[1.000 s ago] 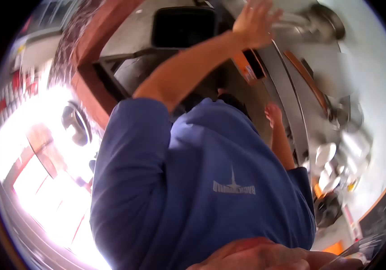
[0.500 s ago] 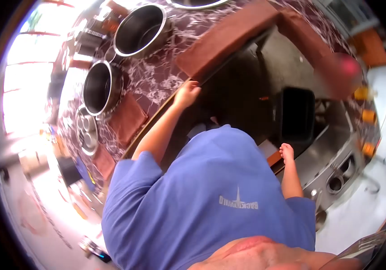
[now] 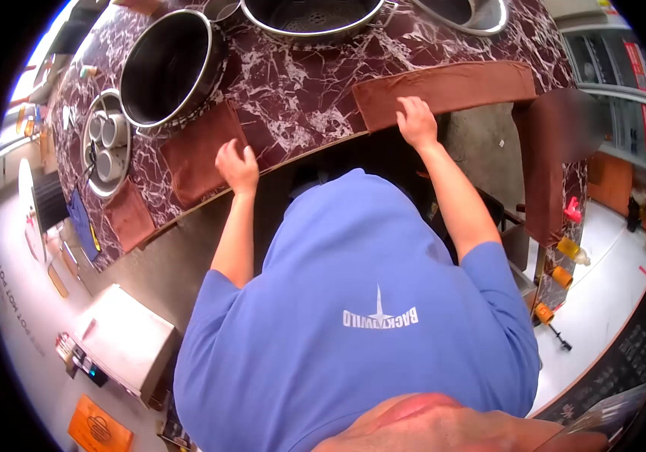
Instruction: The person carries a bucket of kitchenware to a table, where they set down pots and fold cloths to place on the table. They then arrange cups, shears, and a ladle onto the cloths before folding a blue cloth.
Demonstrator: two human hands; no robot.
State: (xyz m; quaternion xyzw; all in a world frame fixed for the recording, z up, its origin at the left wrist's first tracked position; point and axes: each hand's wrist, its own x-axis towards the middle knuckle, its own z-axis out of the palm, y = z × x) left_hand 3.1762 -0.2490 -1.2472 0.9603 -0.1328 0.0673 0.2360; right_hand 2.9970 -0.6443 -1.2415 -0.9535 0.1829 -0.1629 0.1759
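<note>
My left hand (image 3: 238,167) is at the table edge, right by the corner of a folded brown cloth (image 3: 201,154), fingers loosely bent and apart. Over the left end of a long folded brown cloth (image 3: 458,84) is my right hand (image 3: 416,122), its fingers spread and overlapping the fabric. Neither hand has anything in its grasp. Another brown cloth strip (image 3: 543,177) runs down the right side of the table, and a smaller brown cloth (image 3: 128,215) lies at the left end.
On the marbled table (image 3: 285,98) stand a deep dark pot (image 3: 204,90), a wide pot (image 3: 315,30) and an oval tray (image 3: 88,154) with several grey cups (image 3: 114,129). Orange-capped bottles (image 3: 562,276) are at the right. A white cabinet (image 3: 123,331) stands behind at left.
The view has turned toward the table. My right hand has come up from low on the right to the long cloth; my left hand has moved from the long cloth's end to the folded cloth.
</note>
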